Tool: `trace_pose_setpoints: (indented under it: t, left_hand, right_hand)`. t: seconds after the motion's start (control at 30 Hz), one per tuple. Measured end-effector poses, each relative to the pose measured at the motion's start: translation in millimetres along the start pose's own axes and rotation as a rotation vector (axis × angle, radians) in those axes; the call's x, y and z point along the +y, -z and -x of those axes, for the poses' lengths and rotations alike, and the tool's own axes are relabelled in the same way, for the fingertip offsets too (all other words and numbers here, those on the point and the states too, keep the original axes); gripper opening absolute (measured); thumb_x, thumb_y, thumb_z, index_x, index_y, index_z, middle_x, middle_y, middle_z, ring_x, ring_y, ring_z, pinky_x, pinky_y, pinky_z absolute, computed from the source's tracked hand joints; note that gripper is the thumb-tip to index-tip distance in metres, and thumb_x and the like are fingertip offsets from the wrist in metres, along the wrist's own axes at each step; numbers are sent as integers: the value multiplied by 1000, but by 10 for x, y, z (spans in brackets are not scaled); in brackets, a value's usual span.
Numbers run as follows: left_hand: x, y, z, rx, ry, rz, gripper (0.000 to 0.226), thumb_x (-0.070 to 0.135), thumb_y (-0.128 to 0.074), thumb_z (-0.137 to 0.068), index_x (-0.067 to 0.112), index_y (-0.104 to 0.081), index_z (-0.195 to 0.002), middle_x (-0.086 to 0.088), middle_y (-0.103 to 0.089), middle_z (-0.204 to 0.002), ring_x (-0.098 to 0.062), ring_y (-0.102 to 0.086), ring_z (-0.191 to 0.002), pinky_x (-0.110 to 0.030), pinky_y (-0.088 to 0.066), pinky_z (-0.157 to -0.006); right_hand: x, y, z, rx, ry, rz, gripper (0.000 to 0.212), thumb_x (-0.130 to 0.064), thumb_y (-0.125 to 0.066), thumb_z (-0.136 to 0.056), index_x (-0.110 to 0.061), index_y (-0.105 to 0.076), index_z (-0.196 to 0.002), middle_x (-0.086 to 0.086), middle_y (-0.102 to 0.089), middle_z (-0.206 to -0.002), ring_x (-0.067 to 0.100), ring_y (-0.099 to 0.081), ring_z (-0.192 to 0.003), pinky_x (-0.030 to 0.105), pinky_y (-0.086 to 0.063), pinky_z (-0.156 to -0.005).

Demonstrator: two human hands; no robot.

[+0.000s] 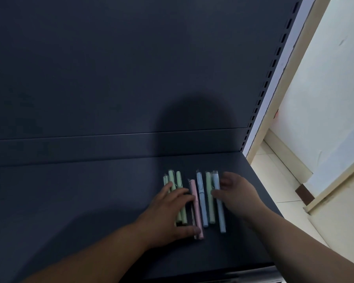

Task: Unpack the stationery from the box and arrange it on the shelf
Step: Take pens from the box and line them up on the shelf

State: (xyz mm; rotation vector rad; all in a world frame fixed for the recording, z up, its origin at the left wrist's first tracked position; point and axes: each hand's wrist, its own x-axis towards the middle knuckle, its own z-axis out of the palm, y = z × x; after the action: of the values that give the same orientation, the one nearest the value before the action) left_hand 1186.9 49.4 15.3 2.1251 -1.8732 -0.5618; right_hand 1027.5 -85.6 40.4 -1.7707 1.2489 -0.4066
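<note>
Both forearms (110, 252) are stretched forward, the left hand (172, 211) is laid palm down with fingers spread and thumb stuck out, and the right hand (238, 193) is held near it with fingers loosely bent.

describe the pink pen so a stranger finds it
On the dark shelf, near its right end, pens lie in a row. The pink pen is mid-row, beside the left hand, the only pink among greens and blues.
</note>
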Motion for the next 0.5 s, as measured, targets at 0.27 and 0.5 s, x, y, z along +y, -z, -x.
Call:
trace_pose_setpoints:
  t: [0.27,0.5]
  left_hand:
    - [25,-74,20,22,-20,-30,97,68,-63,-72,44,-8,-149,20,10,-156,-5,19,-143,-28,-2,-115]
    - [6,-90,-78,81,-31,-14,83,58,-63,-80,37,-22,-148,14,-1,-158,-7,9,-145,-21,-1,-114]
  right_hand:
    - [150,73,177,-185,186,341,91,-47,-84,-62,-29,-44,-141,-12,-44,-140,4,-50,-117,16,-43,-94]
    - [162,28,201,-314,352,544,112,-59,-80,-62,-37,-16,-152,-21,5,-158,9,-14,-145,24,-19,-115]
